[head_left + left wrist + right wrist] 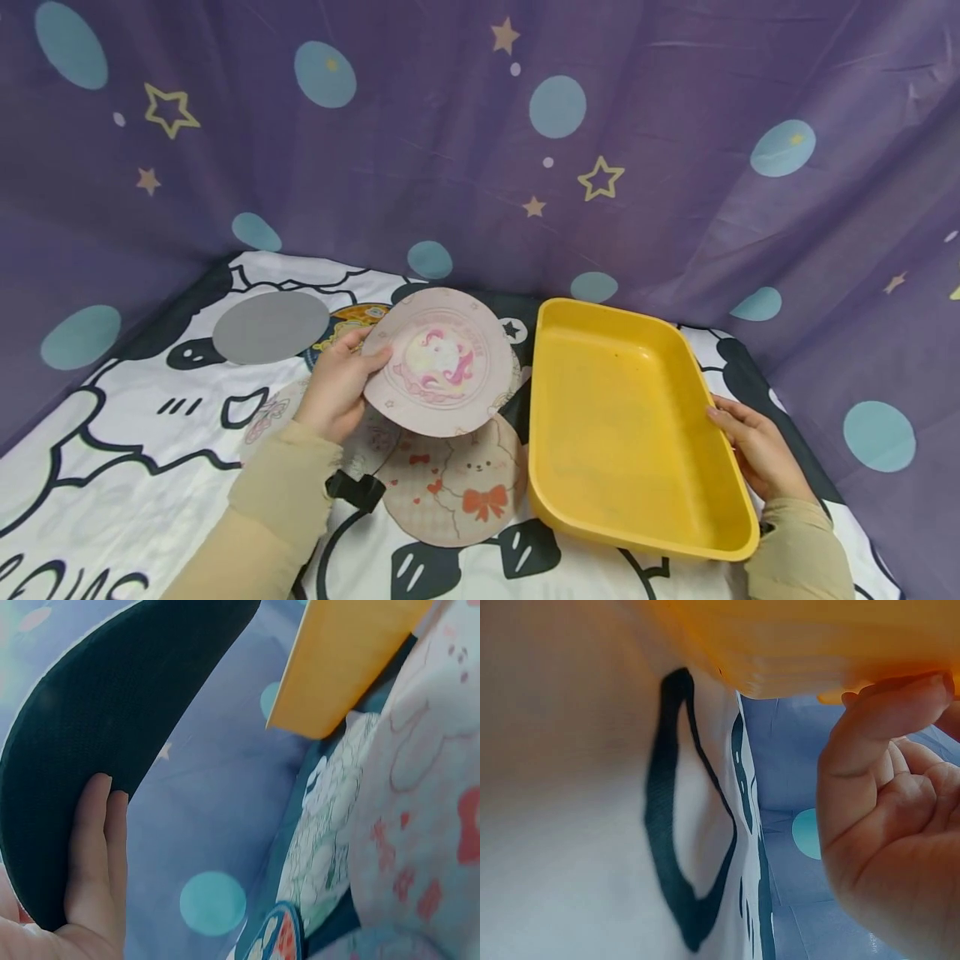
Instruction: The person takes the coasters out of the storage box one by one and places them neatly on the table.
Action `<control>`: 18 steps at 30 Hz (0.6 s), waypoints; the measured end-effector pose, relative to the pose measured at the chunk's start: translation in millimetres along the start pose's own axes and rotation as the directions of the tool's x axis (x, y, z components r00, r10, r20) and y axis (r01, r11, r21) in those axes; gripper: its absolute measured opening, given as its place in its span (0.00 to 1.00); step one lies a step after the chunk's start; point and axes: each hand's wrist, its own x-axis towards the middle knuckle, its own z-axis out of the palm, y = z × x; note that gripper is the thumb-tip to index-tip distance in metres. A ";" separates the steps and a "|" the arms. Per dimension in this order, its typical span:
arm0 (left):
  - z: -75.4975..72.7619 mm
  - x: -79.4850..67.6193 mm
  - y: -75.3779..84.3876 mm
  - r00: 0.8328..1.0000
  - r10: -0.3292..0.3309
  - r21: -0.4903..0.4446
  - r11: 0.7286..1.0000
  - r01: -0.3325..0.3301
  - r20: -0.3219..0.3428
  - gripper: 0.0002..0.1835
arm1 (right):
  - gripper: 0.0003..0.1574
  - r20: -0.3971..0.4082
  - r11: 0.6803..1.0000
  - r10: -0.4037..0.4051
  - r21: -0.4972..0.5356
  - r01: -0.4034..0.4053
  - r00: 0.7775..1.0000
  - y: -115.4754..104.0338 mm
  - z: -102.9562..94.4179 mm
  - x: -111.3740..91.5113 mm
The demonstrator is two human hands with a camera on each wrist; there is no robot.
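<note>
My left hand [339,385] pinches the left edge of a round pink mat [442,367] with a unicorn picture, thumb on top and fingers beneath. In the left wrist view the mat's dark underside [112,697] shows, with the left fingers [90,855] flat against it. The mat is raised and tilted above other round mats. On the right, my right hand [761,446] grips the long right side of a yellow rectangular tray [637,417] with nothing in it. The right wrist view shows bent fingers [892,712] at the tray's wall.
Below the held mat lies a bear-print round mat [465,487]. Further left are a plain grey round mat [270,327], a colourful dark-rimmed mat [348,321] and a pale printed one [266,421]. A cartoon-print cloth [150,467] covers the table; a purple curtain [450,150] hangs behind.
</note>
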 end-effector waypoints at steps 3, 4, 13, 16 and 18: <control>-12.5 -3.6 2.4 1.000 0.007 0.022 1.000 -0.007 -0.024 0.24 | 0.07 -0.005 1.000 0.009 -0.004 -0.009 1.000 -1.4 1.0 0.3; -16.7 -4.4 2.8 1.000 0.008 0.031 0.999 -0.007 -0.026 0.25 | 0.07 -0.007 1.000 0.012 -0.004 -0.012 1.000 -1.6 0.5 0.5; -52.9 -8.5 0.8 0.997 -0.007 0.064 0.998 0.012 -0.074 0.25 | 0.08 0.027 0.999 -0.002 0.036 0.001 1.000 0.8 -1.6 1.4; -60.9 -9.7 -0.3 0.996 -0.004 0.064 0.998 0.009 -0.090 0.22 | 0.09 0.029 0.999 -0.003 0.040 0.002 1.000 2.0 -1.9 1.7; -64.3 -10.5 -1.1 0.996 0.002 0.060 0.998 0.003 -0.093 0.20 | 0.09 0.031 0.999 -0.011 0.038 0.010 0.999 2.5 -2.7 2.1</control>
